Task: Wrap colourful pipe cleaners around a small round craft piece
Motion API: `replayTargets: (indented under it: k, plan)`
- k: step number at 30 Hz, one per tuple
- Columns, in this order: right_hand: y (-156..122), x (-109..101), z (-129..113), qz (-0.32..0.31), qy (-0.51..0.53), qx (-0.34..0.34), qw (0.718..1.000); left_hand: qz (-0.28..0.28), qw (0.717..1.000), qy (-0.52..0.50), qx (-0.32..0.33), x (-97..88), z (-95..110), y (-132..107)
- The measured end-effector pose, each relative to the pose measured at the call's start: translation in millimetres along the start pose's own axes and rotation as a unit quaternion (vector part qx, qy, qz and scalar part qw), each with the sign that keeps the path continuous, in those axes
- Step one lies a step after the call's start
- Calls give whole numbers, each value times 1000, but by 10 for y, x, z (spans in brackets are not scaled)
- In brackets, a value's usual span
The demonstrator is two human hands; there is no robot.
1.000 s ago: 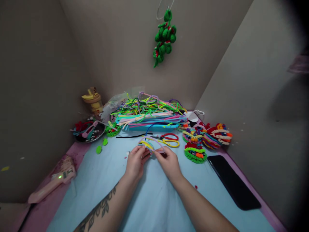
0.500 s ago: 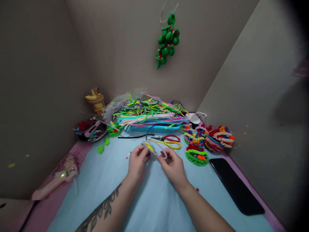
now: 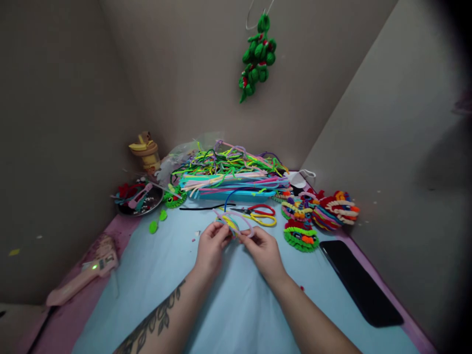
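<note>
My left hand (image 3: 210, 248) and my right hand (image 3: 263, 250) meet over the light blue table cover (image 3: 221, 305), both pinched on a small coil of pipe cleaners (image 3: 232, 223) in lilac, yellow and blue. A loop of the lilac strand arcs above my fingers, and a blue strand rises from the coil toward the back. Just behind my hands lie scissors (image 3: 258, 215) with red and yellow handles.
A big heap of coloured pipe cleaners (image 3: 228, 172) fills the back. Finished woven pieces (image 3: 317, 214) sit at the right, a black phone (image 3: 363, 282) near the right edge. A dish of bits (image 3: 138, 199) and a pink glue gun (image 3: 79, 280) are at the left. A green ornament (image 3: 256, 56) hangs on the wall.
My hands have stayed together on the coil. The lilac loop has been turned and drawn round it, shifting slightly between frames. The view has drifted a little.
</note>
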State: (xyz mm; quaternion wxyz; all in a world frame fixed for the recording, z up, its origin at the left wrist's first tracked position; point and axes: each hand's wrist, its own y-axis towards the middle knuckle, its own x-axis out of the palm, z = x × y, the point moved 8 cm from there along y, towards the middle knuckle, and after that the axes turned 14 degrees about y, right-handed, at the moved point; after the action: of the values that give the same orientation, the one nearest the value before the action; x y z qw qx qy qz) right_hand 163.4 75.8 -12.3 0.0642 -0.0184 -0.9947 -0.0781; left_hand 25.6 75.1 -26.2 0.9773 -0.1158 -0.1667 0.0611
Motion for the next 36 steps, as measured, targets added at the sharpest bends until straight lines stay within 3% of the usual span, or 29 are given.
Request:
replayTargets:
  k: [3,7,10,15,20,23,26,30,36]
  plan:
    - [26,83,-1,-13,-2,-11,1000,-2,1000,8,9,6,-19,4]
    - [-4,92,-220,-20,-64,-97,993,29,996,59,55,-60,27,50]
    - [-47,33,-379,-20,-49,-143,988,25,987,128,98,-52,96,62]
    - [-46,5,-349,-3,-38,-80,996,13,976,180,120,-16,126,58]
    - [-86,105,-411,-39,-99,-128,986,-15,997,76,29,-2,17,72]
    - [-77,53,-340,-14,-130,-117,985,-25,999,43,-9,12,7,48]
    - [-61,21,-230,-3,-127,-90,988,-33,999,20,-25,33,9,32]
    - [-60,121,-119,-58,-102,-60,991,-40,998,0,-43,47,-9,33]
    - [-96,206,-108,-82,-129,-84,985,-47,998,13,-41,78,8,-10]
